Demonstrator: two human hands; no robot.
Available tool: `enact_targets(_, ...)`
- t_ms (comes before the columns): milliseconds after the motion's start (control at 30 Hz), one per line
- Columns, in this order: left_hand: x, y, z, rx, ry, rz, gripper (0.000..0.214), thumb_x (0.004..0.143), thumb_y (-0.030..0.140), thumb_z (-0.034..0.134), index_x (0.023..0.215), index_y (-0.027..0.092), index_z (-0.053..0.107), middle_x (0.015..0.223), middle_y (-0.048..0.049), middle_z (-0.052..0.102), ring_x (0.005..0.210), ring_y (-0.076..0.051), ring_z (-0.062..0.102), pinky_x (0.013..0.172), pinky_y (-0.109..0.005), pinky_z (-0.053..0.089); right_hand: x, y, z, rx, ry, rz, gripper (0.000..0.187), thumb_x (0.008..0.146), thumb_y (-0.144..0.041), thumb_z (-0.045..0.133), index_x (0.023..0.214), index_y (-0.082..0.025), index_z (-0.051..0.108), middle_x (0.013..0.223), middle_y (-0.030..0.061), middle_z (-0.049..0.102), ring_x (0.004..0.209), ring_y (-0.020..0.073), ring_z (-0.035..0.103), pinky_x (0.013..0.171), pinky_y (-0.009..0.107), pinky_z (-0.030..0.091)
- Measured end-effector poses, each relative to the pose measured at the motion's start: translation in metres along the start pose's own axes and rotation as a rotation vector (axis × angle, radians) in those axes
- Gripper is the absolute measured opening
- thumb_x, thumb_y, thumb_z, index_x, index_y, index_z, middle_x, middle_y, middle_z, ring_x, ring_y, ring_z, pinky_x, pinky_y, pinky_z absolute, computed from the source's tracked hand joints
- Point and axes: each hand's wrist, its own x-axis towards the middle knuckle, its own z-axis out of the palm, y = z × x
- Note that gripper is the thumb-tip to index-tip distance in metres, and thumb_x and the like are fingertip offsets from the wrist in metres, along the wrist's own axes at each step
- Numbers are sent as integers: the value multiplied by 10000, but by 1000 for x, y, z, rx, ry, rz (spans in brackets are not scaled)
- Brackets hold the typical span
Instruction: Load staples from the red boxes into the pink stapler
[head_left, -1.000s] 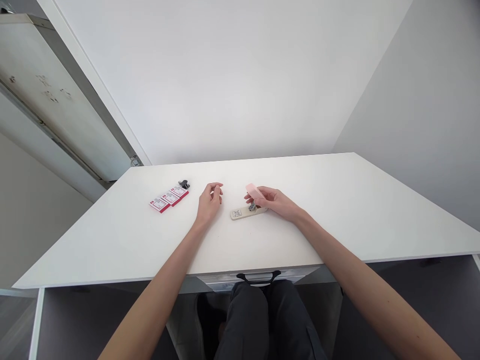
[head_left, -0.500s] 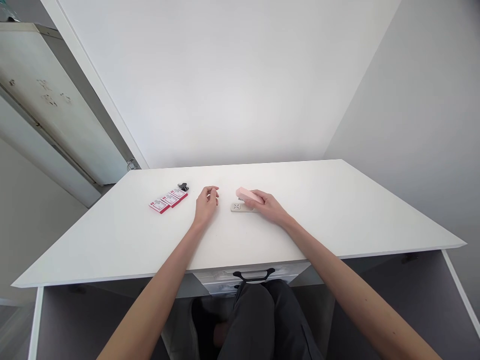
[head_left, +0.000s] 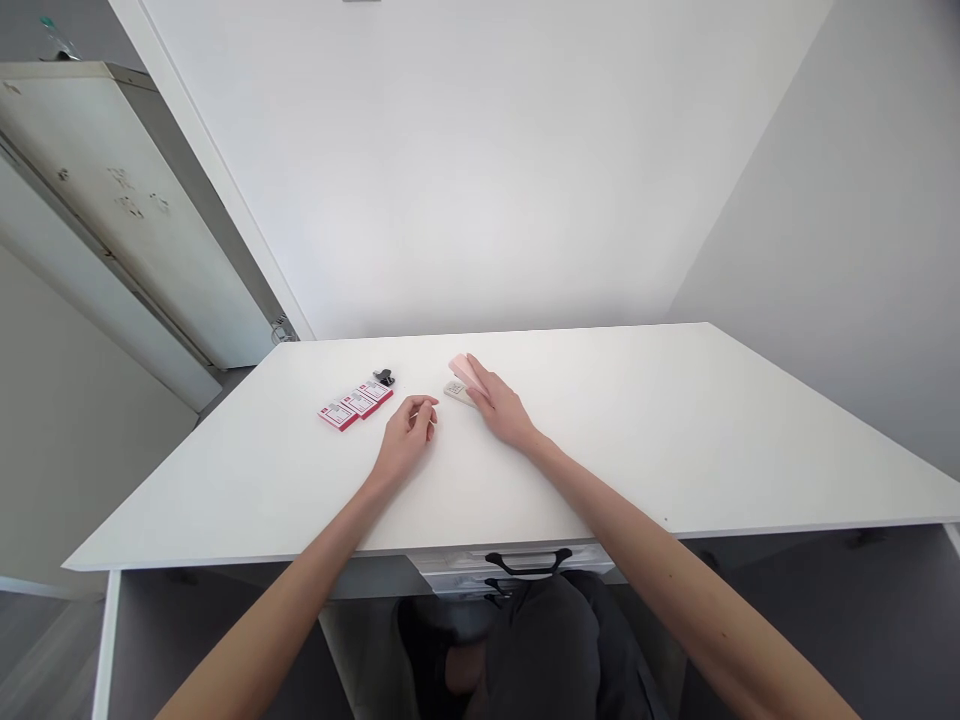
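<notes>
A pink stapler (head_left: 466,372) with a pale base lies slantwise on the white desk (head_left: 637,430). Its pink top is tilted up, apart from the base at the front end. My right hand (head_left: 501,405) is wrapped round its rear half and hides that part. To the left, my left hand (head_left: 409,430) rests on the desk with curled fingers, thumb against the fingertips; whatever may be between them is too small to make out. Beyond it lie red-and-white small boxes (head_left: 358,402) in a slanting row, with a black binder clip (head_left: 384,377) at their far end.
A white wall (head_left: 480,200) rises behind the desk and a grey wall (head_left: 847,240) stands on the right. At the left is a worn pale cabinet (head_left: 142,210). Drawers with black handles (head_left: 529,563) sit under the desk's front edge, above my knees.
My right hand has turned the stapler, so its front now points away and to the left, and brought it closer to my left hand. The view has shifted slightly.
</notes>
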Motion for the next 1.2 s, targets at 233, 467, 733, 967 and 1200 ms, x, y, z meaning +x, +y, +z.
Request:
enact_targets(233,-10,-4,1,-65,56,-9,280,1003,491,519,1016,227,612,815,3,583,613,-128,506,628,-289,442,64,-23,82,15,36,9,623,1057,-352,378,1660,-426,241,1448,92,526,1084,290,661,991,485,529)
enact_targets(467,-8,-10,-5,-103,186,-10,272,1028,491,492,984,237,579,780,1,583,618,-142,526,620,-302,459,104,-36,127,103,-21,51,605,1043,-342,406,1642,-367,329,1525,120,448,1256,320,583,1053,533,488)
enact_targets(733,-2,-18,-4,-290,292,-35,269,1026,423,524,1202,239,439,1011,-44,709,715,-134,660,715,-319,534,67,-36,96,477,152,145,489,1002,-501,498,1413,-257,603,1497,117,535,1390,237,514,1133,395,472)
enact_targets(967,-10,-8,-8,-424,325,-40,416,967,463,639,1238,215,444,1072,-106,778,1015,-218,740,979,-451,546,-7,-56,58,346,127,-63,351,900,-288,649,1246,-315,693,1359,83,572,1359,242,520,1137,439,478)
enact_targets(1200,-19,-1,-10,-364,89,-48,573,893,519,732,1301,229,452,975,-95,813,1056,-260,761,1021,-469,514,-27,-61,47,265,103,-163,287,928,-416,727,1205,-343,741,1427,88,530,1348,283,534,1130,475,467)
